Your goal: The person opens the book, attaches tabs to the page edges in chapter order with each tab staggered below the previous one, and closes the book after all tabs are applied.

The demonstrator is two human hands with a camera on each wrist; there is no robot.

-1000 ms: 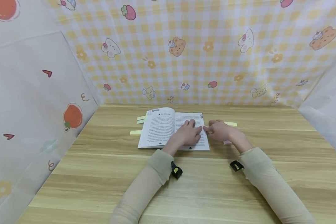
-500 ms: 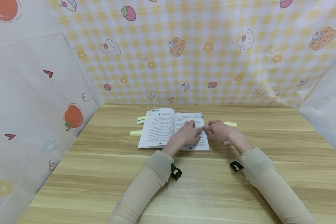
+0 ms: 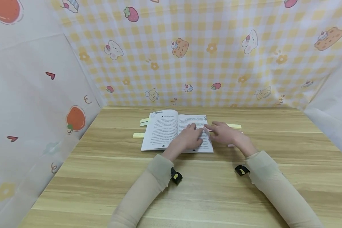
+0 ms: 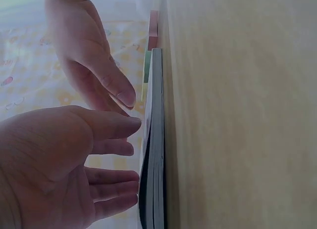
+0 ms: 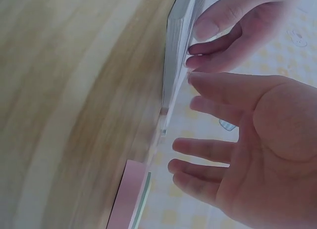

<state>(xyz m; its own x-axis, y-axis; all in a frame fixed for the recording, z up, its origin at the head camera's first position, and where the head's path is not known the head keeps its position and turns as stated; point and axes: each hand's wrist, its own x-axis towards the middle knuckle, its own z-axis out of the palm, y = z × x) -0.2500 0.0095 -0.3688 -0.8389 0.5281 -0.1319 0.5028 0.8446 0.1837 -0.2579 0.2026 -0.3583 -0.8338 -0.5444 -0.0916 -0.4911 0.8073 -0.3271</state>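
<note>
An open book (image 3: 163,131) with printed pages lies on the table. My left hand (image 3: 188,136) rests its fingertips on the right-hand page, fingers fairly straight, as the left wrist view also shows with this hand (image 4: 54,160) beside the book's edge (image 4: 156,140). At the page's outer edge, my right hand (image 3: 223,133) reaches in from the right, its index fingertip on the margin close to my left fingers. In the right wrist view its fingers (image 5: 205,149) are extended and spread. A small pinkish strip shows at the page edge under it, partly hidden.
Yellow and green paper tabs (image 3: 138,135) stick out left of the book. Right of it, partly behind my right hand, lie a yellow sticky-note pad (image 3: 234,126) and a pink pad (image 5: 126,194). A patterned cloth (image 3: 211,72) hangs behind the wooden table (image 3: 205,190).
My right hand's fingers have straightened from a pinch at the page edge, and the index finger has moved left onto the margin. The left hand has shifted slightly left.
</note>
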